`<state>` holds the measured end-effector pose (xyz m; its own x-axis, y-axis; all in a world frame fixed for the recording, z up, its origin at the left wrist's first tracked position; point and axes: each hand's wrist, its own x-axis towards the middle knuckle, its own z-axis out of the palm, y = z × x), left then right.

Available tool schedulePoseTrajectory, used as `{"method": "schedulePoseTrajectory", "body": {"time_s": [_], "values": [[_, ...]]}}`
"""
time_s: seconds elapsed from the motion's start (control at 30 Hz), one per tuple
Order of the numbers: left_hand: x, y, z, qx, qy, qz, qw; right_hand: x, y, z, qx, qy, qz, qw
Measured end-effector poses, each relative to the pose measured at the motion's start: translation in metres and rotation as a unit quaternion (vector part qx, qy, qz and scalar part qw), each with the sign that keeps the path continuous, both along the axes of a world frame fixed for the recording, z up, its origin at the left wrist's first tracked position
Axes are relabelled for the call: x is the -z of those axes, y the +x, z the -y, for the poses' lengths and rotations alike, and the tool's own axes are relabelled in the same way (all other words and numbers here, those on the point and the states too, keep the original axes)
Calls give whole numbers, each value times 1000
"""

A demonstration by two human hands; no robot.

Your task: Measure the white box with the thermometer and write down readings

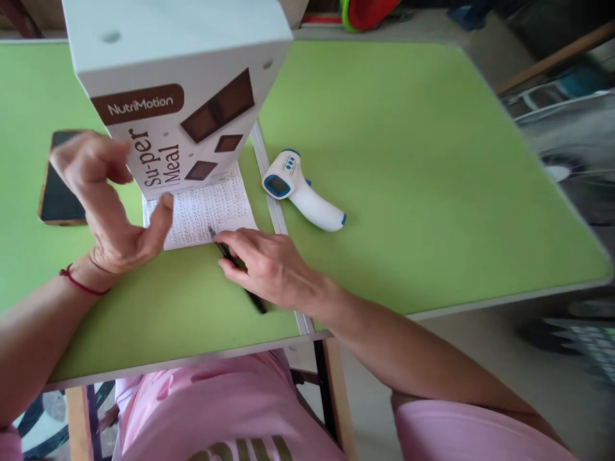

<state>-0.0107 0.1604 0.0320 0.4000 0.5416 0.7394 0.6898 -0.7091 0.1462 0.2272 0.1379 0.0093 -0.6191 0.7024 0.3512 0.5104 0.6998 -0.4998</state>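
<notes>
My right hand [269,262] is closed round a black pen [257,301], its tip over a sheet of paper [206,214] covered with rows of handwriting. Raised at the left, my left hand [110,198] has its fingers curled and its thumb spread away from them. Its thumb tip shows in front of the bottom edge of a tall white NutriMotion box [168,128]; whether it touches is unclear. That box stands upright at the back of the paper and hides part of it.
A white and blue infrared thermometer [307,195] lies right of the paper, across the metal seam [273,208] of the green table [408,160]. Left of the box, partly behind my left hand, lies a dark phone [62,186]. A red and green object [368,13] is beyond the far edge.
</notes>
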Motion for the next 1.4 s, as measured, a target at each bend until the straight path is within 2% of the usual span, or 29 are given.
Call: {"method": "schedulePoseTrajectory", "body": {"time_s": [0.03, 0.1, 0.17, 0.23, 0.3, 0.37, 0.5, 0.6, 0.77, 0.97, 1.1, 1.2, 1.4], "values": [[-3, 4, 3, -32, 22, 43, 998, 1, 3, -3, -4, 2, -20, 1000], [-7, 12, 8, -24, 24, 64, 997, -1, 14, -12, -3, 12, -88, 996], [-6, 17, 11, 45, -11, 8, 999, -5, 24, -20, 21, 22, -163, 986], [-1, 20, 12, 84, -43, -58, 994, -8, 32, -26, 70, 1, -219, 973], [5, 22, 13, 80, -59, -127, 987, -8, 34, -28, 106, -41, -253, 961], [9, 24, 15, 60, -75, -188, 977, -4, 31, -29, 103, -65, -281, 952], [9, 31, 23, 29, -144, -275, 950, 6, 20, -29, 69, -33, -358, 930], [6, 35, 28, 11, -179, -318, 931, 8, 13, -28, 74, -66, -386, 917], [2, 40, 30, -13, -206, -349, 914, 9, 7, -26, 83, -148, -386, 907], [1, 42, 31, -16, -220, -348, 911, 12, 2, -21, 101, -149, -316, 932], [2, 40, 31, -20, -210, -336, 918, 9, 1, -22, 128, -109, -257, 952], [3, 41, 31, -17, -212, -331, 919, 7, 2, -23, 120, -63, -212, 968], [1, 42, 31, -23, -227, -331, 916, 7, 2, -24, 91, -21, -209, 974]]}}
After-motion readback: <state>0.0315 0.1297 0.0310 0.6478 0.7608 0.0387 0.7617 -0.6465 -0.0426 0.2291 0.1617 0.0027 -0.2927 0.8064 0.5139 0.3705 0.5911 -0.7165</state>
